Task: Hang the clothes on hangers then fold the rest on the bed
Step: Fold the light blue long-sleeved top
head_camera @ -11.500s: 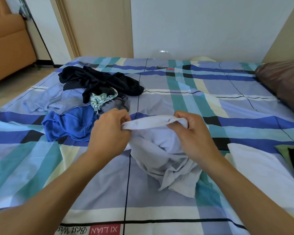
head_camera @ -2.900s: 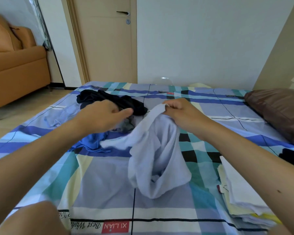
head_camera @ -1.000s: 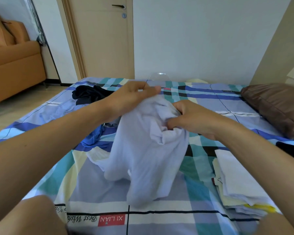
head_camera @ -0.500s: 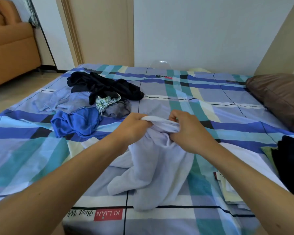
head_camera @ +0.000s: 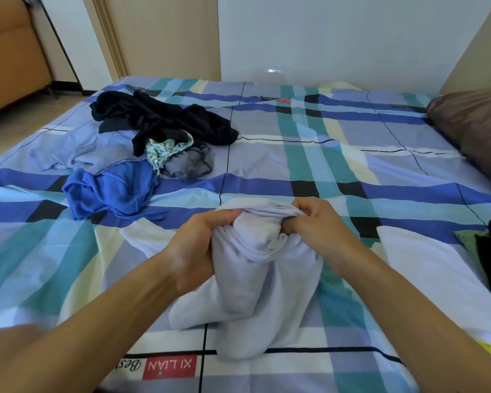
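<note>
On the plaid-sheeted bed (head_camera: 309,154), at lower centre of the frame, the left hand (head_camera: 194,245) and right hand (head_camera: 319,228) each grip the bunched white garment (head_camera: 255,282), fingers curled into its fabric.

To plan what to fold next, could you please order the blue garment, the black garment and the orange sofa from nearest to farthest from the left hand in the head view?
From the left hand:
1. Blue garment, ahead-left on the bed.
2. Black garment, farther back.
3. Orange sofa, off the bed, far left.
</note>
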